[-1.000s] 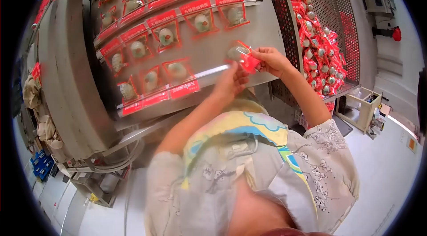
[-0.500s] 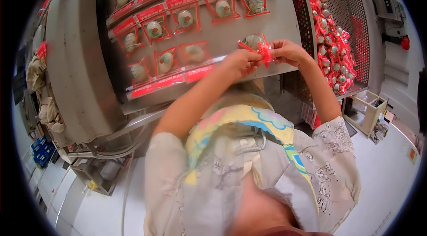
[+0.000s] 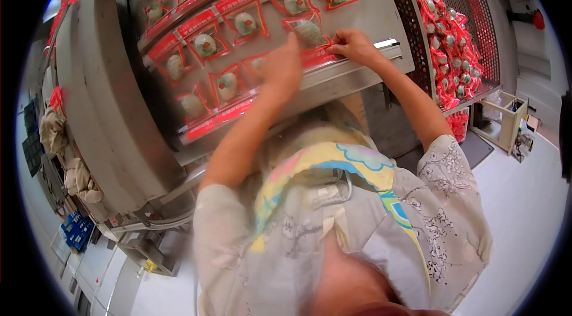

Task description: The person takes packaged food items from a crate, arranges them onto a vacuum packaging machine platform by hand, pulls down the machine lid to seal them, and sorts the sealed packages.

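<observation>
A clear pouch with a red band, holding a pale egg (image 3: 308,33), lies near the front edge of the metal work surface, its red end toward me. My right hand (image 3: 356,47) has thumb and fingers pinched on the right corner of that red end. To its left, my left hand (image 3: 282,68) is smeared by motion; a finger points up beside the pouch, and its grip does not show. Left of this hand, another egg pouch (image 3: 226,84) lies in the front row, and a further one is partly covered by the hand.
More egg pouches (image 3: 244,24) lie in rows along metal bars (image 3: 381,47). On the right, a perforated metal bin (image 3: 490,47) holds a heap of red egg packs (image 3: 453,59). A rounded steel housing (image 3: 113,89) stands left. A small frame stand (image 3: 503,119) is on the floor.
The pouch held bunched in both hands now lies flat at the front row's right end. My left hand has moved left and up, away from it; the right has shifted slightly left and up.
</observation>
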`<state>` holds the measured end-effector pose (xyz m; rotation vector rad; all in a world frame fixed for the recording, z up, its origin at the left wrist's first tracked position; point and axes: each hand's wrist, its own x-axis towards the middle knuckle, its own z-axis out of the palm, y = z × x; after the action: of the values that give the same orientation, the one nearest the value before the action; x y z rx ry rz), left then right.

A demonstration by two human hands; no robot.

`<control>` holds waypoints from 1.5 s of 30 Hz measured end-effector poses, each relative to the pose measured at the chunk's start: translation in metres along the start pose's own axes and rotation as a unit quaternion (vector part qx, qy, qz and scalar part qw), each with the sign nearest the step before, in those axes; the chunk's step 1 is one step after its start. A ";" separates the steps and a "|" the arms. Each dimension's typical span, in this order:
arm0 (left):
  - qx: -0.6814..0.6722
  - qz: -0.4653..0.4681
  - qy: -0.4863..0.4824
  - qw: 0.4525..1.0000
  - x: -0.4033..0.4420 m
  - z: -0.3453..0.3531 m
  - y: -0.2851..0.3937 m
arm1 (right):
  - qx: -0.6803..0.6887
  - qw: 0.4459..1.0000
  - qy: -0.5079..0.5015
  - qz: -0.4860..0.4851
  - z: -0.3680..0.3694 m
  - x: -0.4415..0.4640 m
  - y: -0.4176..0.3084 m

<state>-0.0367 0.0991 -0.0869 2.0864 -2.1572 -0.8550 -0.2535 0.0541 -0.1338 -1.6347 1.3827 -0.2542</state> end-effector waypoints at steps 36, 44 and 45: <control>-0.020 0.276 0.107 0.955 -0.019 0.018 0.007 | 0.022 0.909 0.415 -0.019 0.090 -0.262 0.049; 0.128 0.414 0.196 0.880 -0.041 0.024 0.015 | 0.174 0.825 0.444 0.303 0.253 -0.466 0.072; 0.226 0.361 0.203 0.882 -0.032 0.032 0.001 | 0.187 0.812 0.447 0.326 0.274 -0.482 0.066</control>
<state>-0.0460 0.1406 -0.1024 1.1771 -2.6971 0.1597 -0.2763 0.6117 -0.1384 -0.5959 2.3167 -0.8915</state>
